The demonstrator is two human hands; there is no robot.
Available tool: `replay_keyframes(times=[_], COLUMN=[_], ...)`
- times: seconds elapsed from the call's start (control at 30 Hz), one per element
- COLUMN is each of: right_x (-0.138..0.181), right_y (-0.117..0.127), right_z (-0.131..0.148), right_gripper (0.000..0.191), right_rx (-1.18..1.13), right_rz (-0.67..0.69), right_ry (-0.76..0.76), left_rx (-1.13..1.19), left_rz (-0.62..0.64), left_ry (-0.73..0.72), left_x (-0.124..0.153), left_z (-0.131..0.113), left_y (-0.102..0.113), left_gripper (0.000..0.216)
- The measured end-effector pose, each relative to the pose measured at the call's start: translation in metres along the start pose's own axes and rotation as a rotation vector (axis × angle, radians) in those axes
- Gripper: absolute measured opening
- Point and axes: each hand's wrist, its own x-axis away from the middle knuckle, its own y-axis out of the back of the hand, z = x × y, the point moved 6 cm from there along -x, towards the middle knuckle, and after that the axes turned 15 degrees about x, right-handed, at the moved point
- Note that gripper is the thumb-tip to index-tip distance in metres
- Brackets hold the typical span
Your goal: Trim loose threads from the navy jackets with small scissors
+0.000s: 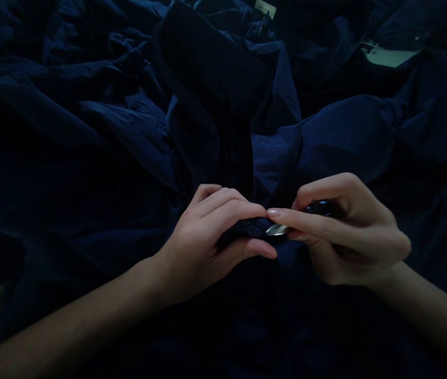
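Silver metal tip (276, 229) is poking out from under the right index finger (310, 221), sitting just against a folded navy fabric edge (249, 228) near the middle of the view. It is joined to a dark glossy handle (320, 208); the exact tool is hard to tell, as the fingers cover most of it. The right hand (349, 237) is curling around that handle, with its index finger stretching along the top and the other fingers tucking in behind, pinching it. The left hand (195, 247) is gripping the fold from the left, its fingers arching over the top and its thumb (258, 250) pressing up from below. The two hands are nearly touching across the fold. The fold is belonging to a rumpled navy garment (345, 137), which is spreading in heavy creases across the whole view. Far off, a small cream tag (265, 8) is showing at the top edge, and a pale work surface (389, 57) is peeking out at far right beyond the cloth.
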Motion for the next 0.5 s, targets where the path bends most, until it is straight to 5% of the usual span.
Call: replay_keyframes(times=[0.23, 0.5], right_x=[0.005, -0.003], right_y=[0.007, -0.008], right_z=[-0.008, 0.002], right_gripper=[0.037, 0.032], right_rx=[0.055, -0.129], right_rz=[-0.108, 0.128], right_ry=[-0.136, -0.023], left_rx=[0.035, 0.184], left_rz=[0.016, -0.077], left_ry=[0.027, 0.144], left_x=[-0.001, 0.007], left_z=[0.0, 0.009], left_y=[0.001, 0.004], left_gripper=[0.029, 0.053])
